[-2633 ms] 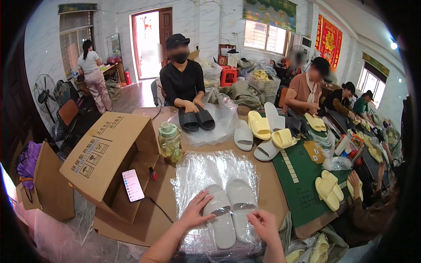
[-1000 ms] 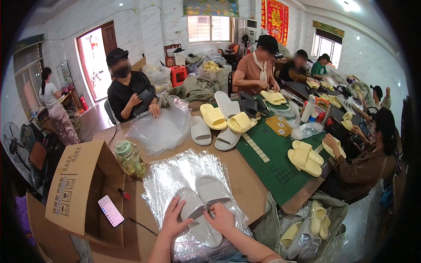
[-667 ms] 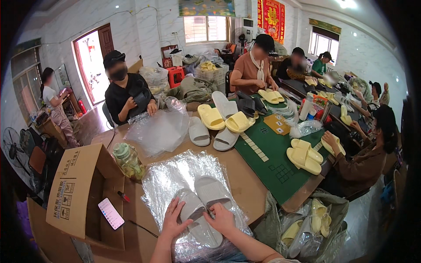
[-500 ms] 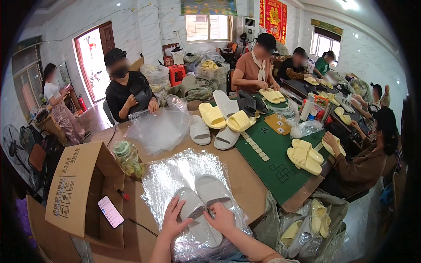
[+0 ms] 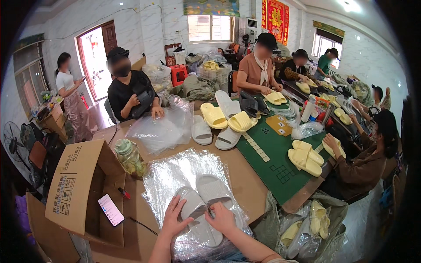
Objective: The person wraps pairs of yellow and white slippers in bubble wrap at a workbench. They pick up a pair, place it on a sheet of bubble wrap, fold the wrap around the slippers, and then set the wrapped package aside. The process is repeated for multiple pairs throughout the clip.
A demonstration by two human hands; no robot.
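As left hand and right hand touch grey slippers, clear plastic beneath

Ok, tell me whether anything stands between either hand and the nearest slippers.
Nothing solid shows: the left hand rests on the left grey slipper, the right hand at its inner edge. Whether clear film lies between, I can't tell.

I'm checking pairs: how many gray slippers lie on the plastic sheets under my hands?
2: the left slipper, under your left hand, and the right slipper, partly behind your right hand. No third shows.
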